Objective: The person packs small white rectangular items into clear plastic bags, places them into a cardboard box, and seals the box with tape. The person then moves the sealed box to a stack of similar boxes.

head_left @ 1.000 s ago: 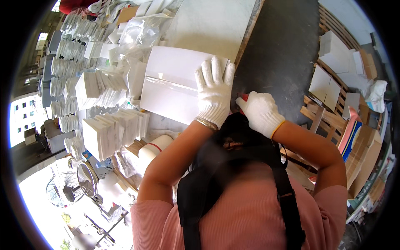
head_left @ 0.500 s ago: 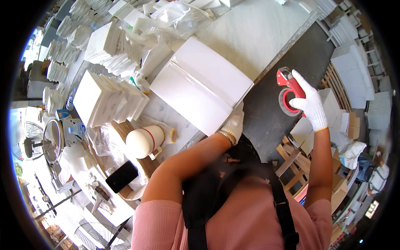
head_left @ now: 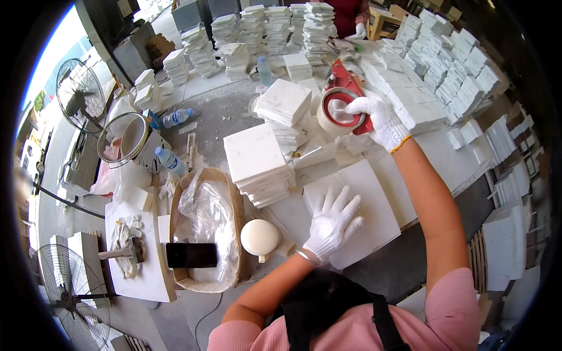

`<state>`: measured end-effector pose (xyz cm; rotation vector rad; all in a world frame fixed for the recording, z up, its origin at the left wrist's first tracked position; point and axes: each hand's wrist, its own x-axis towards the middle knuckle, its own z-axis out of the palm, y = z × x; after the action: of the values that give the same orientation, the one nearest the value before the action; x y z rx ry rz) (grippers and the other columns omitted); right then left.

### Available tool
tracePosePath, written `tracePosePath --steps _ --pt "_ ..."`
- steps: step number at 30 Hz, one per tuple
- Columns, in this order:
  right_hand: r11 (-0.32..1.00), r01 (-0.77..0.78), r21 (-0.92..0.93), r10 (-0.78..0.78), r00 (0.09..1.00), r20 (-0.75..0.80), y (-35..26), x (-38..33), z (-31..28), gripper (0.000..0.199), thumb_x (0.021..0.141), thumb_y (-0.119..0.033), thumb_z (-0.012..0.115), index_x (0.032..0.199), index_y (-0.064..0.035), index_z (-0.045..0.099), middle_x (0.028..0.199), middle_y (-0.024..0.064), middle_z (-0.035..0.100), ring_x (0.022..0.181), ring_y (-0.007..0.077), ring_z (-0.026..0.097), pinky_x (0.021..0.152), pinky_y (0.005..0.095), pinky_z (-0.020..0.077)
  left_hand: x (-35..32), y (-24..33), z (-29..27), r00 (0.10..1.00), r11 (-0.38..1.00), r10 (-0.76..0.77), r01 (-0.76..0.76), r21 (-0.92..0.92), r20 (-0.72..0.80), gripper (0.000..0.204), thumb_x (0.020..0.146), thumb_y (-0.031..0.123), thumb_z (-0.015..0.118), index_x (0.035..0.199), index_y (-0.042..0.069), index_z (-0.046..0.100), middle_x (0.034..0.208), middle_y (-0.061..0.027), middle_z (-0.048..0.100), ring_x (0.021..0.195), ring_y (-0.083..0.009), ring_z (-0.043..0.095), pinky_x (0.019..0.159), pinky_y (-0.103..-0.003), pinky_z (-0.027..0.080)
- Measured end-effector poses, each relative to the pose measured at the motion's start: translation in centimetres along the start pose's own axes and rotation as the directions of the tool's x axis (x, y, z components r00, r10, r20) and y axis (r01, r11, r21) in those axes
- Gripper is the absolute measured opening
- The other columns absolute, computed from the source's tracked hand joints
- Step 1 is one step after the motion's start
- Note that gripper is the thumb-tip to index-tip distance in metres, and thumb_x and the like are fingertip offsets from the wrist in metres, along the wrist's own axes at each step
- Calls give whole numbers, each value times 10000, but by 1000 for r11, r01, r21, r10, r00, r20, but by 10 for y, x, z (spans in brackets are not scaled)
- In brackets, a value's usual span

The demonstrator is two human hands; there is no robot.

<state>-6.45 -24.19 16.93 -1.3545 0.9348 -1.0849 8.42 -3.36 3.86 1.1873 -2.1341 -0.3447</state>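
A closed white cardboard box [head_left: 374,202] lies on the worktable in front of me. My left hand [head_left: 332,225], in a white knit glove, rests on its top with the fingers spread. My right hand [head_left: 377,117], gloved too, grips a red tape dispenser [head_left: 346,81] beyond the box's far edge. A wide roll of tape [head_left: 329,120] sits on the dispenser, its side turned toward me. Left of the box stand stacks of white marble tiles [head_left: 252,153], and a cream lidded jug [head_left: 260,237] is close to my left wrist.
An open carton [head_left: 234,219] holds clear plastic, with a black phone [head_left: 191,255] across it. Gloves and a hammer [head_left: 126,251] lie on a white slab. Water bottles [head_left: 170,159] and fans [head_left: 79,93] stand left. Another person's gloved hand [head_left: 357,32] shows beyond the tile stacks.
My view has swung toward the left and far side. The tape dispenser has gone from right of the box to beyond its far edge. My left hand has shifted from its near edge onto its top.
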Motion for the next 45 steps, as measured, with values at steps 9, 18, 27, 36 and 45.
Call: tracePosePath --steps 9,18,27,36,45 --pt "589 34 -807 148 978 149 -14 127 95 401 810 -301 645 1015 40 690 802 213 718 601 315 714 653 380 590 7 -30 31 979 959 -204 205 197 -25 701 908 531 642 1471 129 526 1531 -208 447 1408 -450 378 1150 -659 254" --pt "900 118 -419 -246 932 -267 31 -61 -24 625 1004 -357 654 1503 -15 496 1423 188 599 1317 253 578 1093 332 449 63 -63 32 940 888 -341 328 322 -16 524 960 486 583 1320 104 598 1069 -134 665 926 -321 656 754 -501 515" --pt "503 -261 824 838 381 -391 211 -397 -14 948 967 -713 525 1641 -109 244 1596 265 375 1367 362 490 1061 454 452 79 -90 62 948 893 -297 233 385 115 467 1038 486 448 857 115 665 734 -120 703 694 -340 710 572 -501 542" --pt "111 -298 948 874 484 50 270 -356 35 896 897 -846 399 1438 -142 520 1283 118 603 1107 321 590 937 483 485 92 -79 43 864 835 -469 367 410 182 647 1049 620 301 1027 121 712 958 -194 733 977 -422 676 853 -543 487" --pt "129 -59 990 716 696 -52 217 -369 23 792 1031 -703 310 1609 -161 325 1586 82 435 1409 311 460 1149 444 402 32 -42 28 791 822 -530 391 415 305 575 1047 566 400 959 68 672 926 -269 692 894 -481 647 777 -547 486"
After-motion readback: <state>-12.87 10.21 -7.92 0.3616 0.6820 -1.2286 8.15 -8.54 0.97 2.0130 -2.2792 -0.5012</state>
